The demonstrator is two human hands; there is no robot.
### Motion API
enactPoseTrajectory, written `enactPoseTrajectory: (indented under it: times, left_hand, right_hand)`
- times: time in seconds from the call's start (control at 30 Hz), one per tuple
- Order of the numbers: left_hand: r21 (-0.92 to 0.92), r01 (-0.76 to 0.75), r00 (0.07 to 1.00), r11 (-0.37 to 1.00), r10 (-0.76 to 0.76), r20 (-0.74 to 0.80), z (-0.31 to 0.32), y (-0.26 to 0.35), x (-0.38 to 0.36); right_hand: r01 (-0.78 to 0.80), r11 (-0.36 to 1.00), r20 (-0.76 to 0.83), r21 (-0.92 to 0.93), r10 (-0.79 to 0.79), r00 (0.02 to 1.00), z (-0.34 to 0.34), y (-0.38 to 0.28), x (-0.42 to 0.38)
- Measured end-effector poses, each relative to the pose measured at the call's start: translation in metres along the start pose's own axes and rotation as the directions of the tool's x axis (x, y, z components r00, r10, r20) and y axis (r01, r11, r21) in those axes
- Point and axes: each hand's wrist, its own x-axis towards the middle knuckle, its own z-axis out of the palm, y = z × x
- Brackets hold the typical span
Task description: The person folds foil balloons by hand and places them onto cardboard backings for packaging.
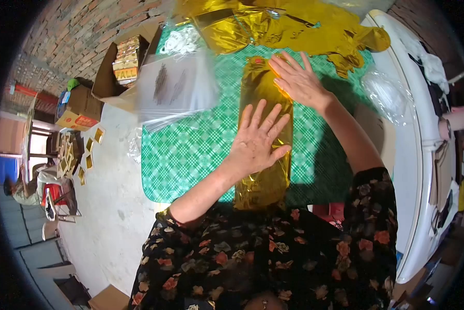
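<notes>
Right now, in the head view, we press both hands flat on a long folded gold foil bundle (264, 139) that lies lengthwise on the green checked cloth (190, 150) covering the desk (113, 206). Our left hand (258, 140) rests on the middle of the bundle, fingers (265, 116) spread wide and gripping nothing. Our right hand (298, 80) lies on the bundle's far end, fingers likewise splayed open, palm down, holding nothing. Beyond the bundle, at the far edge of the cloth, sits a crumpled heap of gold foil (283, 26). Left of the bundle, clear plastic bags (175, 88) lie across the cloth's edge, and past them stands an open cardboard box (121, 62).
</notes>
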Motion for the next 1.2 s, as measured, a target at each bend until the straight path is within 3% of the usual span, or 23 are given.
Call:
enactPoseTrajectory:
  times: [0.03, 0.17, 0.2, 0.3, 0.37, 0.47, 0.57, 0.67, 0.77, 0.87, 0.97, 1.2]
  left_hand:
    - [-0.011, 0.007, 1.000, 1.000, -0.007, -0.002, 0.000, 0.001, 0.000]
    - [-0.040, -0.003, 1.000, 0.999, 0.003, -0.003, -0.003, 0.001, 0.000]
    - [-0.052, -0.007, 1.000, 0.999, 0.007, -0.010, -0.003, 0.001, 0.001]
    - [-0.039, -0.011, 1.000, 0.999, 0.011, 0.011, -0.006, 0.002, 0.002]
    - [-0.021, -0.017, 0.999, 1.000, 0.018, 0.039, -0.008, 0.002, 0.003]
    - [0.011, -0.027, 0.999, 1.000, 0.027, 0.037, -0.005, 0.002, 0.003]
    - [0.020, -0.026, 0.999, 0.999, 0.026, 0.035, -0.003, 0.001, 0.002]
    - [0.025, -0.026, 0.999, 0.999, 0.025, 0.036, -0.003, 0.001, 0.002]
    - [0.021, -0.026, 0.999, 0.999, 0.026, 0.036, -0.004, 0.001, 0.002]
    - [-0.009, -0.025, 0.999, 1.000, 0.025, 0.037, -0.004, 0.000, 0.002]
    - [-0.039, -0.015, 0.999, 0.999, 0.017, 0.038, -0.006, -0.002, 0.002]
    - [-0.084, 0.000, 0.999, 0.996, 0.003, 0.037, -0.008, -0.002, 0.001]
  right_hand:
    - [-0.021, 0.998, -0.007, -0.066, 0.021, 1.000, -0.006, 0.002, -0.004]
    - [-0.130, 0.991, -0.100, -0.028, 0.127, 0.987, -0.033, 0.017, -0.055]
    - [-0.096, 0.994, -0.218, -0.045, 0.084, 0.972, -0.043, 0.025, -0.079]
    - [-0.384, 0.919, -0.167, 0.091, 0.394, 0.904, -0.067, 0.037, -0.157]
    - [-0.449, 0.893, 0.144, -0.004, 0.445, 0.884, -0.143, 0.022, -0.193]
    - [-0.692, 0.722, -0.094, 0.005, 0.689, 0.718, -0.116, 0.046, -0.277]
    - [-0.887, 0.451, 0.041, -0.102, 0.893, 0.449, -0.109, 0.040, -0.301]
    - [-0.906, 0.414, -0.003, 0.091, 0.910, 0.415, -0.083, 0.063, -0.339]
    - [-0.892, 0.219, 0.158, 0.396, 0.940, 0.301, -0.083, 0.075, -0.347]
    - [-0.850, 0.105, 0.183, 0.516, 0.956, 0.229, -0.073, 0.088, -0.361]
    - [-0.793, 0.049, 0.237, 0.607, 0.942, 0.239, -0.057, 0.104, -0.382]
    - [-0.581, 0.046, 0.102, 0.812, 0.970, 0.219, -0.069, 0.087, -0.375]
